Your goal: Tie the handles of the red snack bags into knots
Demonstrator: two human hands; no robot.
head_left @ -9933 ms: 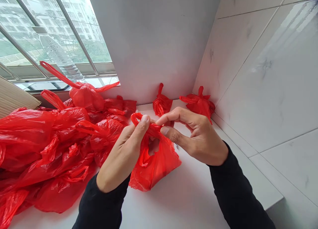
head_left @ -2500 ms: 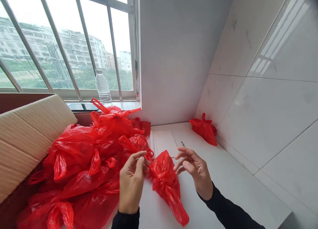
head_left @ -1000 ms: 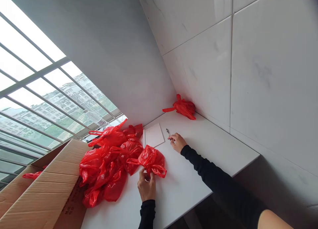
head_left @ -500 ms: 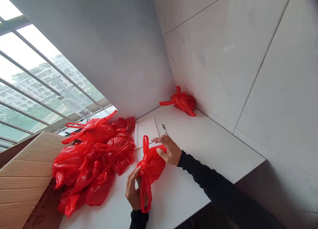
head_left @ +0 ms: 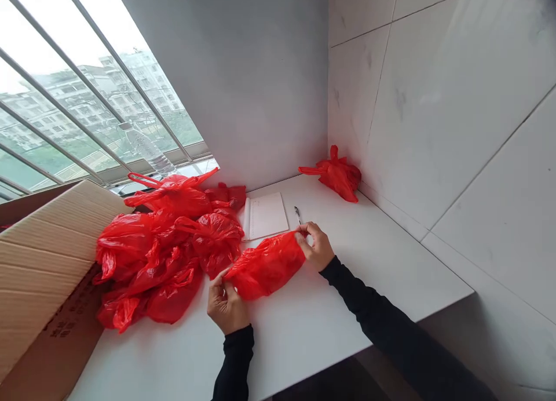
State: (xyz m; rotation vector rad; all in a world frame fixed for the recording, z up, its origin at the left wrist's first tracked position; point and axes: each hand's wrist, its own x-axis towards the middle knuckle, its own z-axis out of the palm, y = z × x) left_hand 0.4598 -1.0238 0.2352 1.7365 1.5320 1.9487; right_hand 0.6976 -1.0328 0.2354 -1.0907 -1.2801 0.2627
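Observation:
A red plastic bag (head_left: 267,268) is stretched between my two hands, just above or on the white tabletop (head_left: 369,250). My left hand (head_left: 226,302) pinches its near left end, and my right hand (head_left: 316,245) pinches the far right end. The bag's contents are hidden. Just beyond it lie a notepad (head_left: 267,214) with a pale page and a dark pen (head_left: 297,214), the pen close to my right fingers. To the left, a heap of full red bags (head_left: 174,262) reaches close to my left hand.
A cardboard box (head_left: 56,256) stands at the left beside the heap. A clear plastic bottle (head_left: 147,149) stands by the barred window (head_left: 87,94). Another red bag (head_left: 336,174) sits in the far corner against the tiled wall (head_left: 443,117). The table's front edge runs along the lower right.
The red bag, earlier with its handles upright and drooping, is now pulled out lengthwise. My right hand has closed on its far end; my left hand still grips it. The view has shifted slightly.

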